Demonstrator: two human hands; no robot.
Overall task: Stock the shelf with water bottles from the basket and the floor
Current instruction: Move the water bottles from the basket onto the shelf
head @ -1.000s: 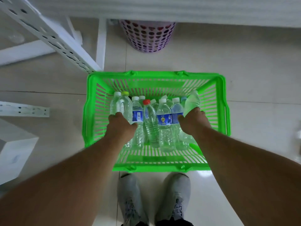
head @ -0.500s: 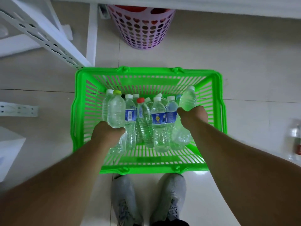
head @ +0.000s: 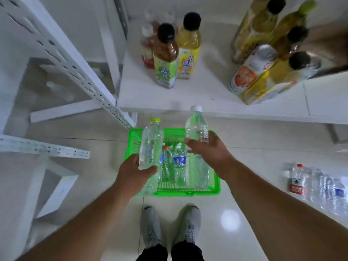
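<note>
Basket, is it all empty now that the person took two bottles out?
No, the green basket holds more water bottles, like a red-capped bottle and a blue-labelled bottle standing inside it.

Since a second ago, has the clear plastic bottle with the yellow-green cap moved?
Yes. The clear bottle with the yellow-green cap, gripped by the left hand, has risen out of the green plastic basket toward the white shelf.

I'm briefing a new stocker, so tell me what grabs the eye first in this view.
Two clear water bottles held up over the bright green basket stand out first: the left hand grips the yellow-green-capped bottle, the right hand the white-capped bottle. Beyond them, tea bottles stand on the white shelf, and more water bottles lie on the floor at right.
</note>
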